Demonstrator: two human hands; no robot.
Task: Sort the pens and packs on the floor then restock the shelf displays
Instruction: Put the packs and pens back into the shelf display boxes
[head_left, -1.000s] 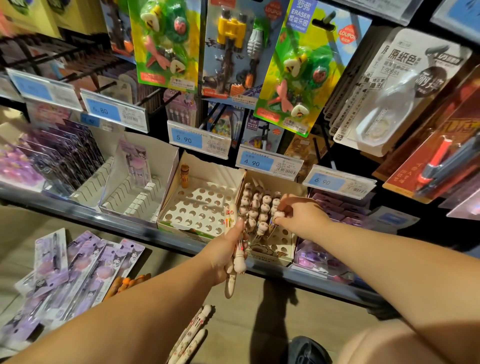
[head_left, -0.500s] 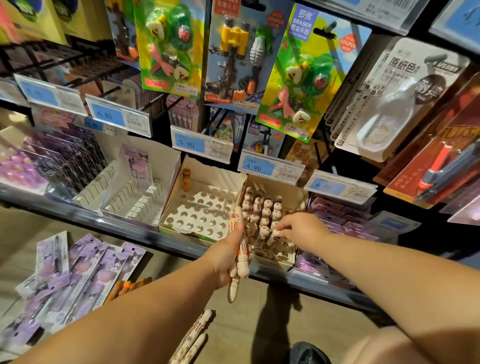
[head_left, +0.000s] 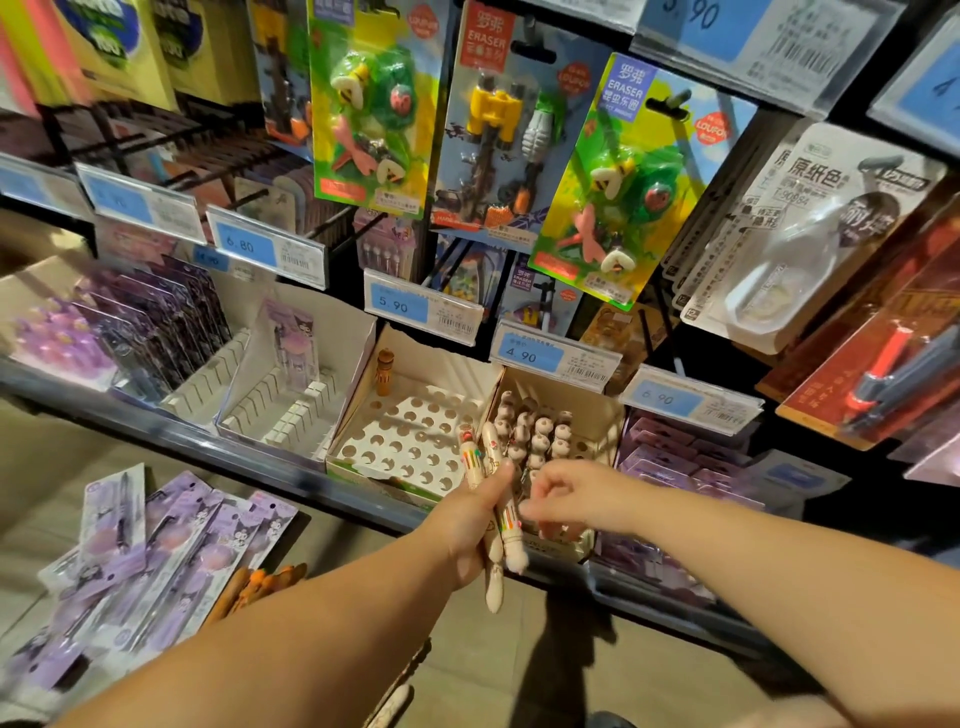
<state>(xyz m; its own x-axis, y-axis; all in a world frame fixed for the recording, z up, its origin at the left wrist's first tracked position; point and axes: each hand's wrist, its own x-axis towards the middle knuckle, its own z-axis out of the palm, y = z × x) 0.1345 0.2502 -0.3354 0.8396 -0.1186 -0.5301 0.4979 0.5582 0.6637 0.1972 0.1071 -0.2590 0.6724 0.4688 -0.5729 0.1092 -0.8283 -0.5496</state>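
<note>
Lying scattered on the floor well to the left of the left hand: purple character packs (head_left: 156, 551), with some orange pens (head_left: 260, 582) just beside them, still waiting to be sorted. Standing above those on the shelf, left of both hands: a slotted white display box (head_left: 291, 395) carrying one purple pack, then a perforated tray (head_left: 410, 441) with almost every hole vacant and one brown pen at its back corner. Gripping a small bundle of cream multicolour pens (head_left: 493, 519) in the left hand (head_left: 467, 535), fingers wrapped tight round the barrels, tips pointing up toward the shelf. Hovering just to the right, nearly touching the bundle: the right hand (head_left: 566, 499), fingers loosely curled and apparently holding nothing, probably reaching for the next pen. Sitting directly behind both hands: the pen display box (head_left: 550, 431), its back rows filled with round-capped pens, its front holes apparently free. Judging the step: drawing one pen at a time from the bundle, aligning it upright over a free front hole, pressing it straight down without knocking neighbours, keeping the left grip firm.
</note>
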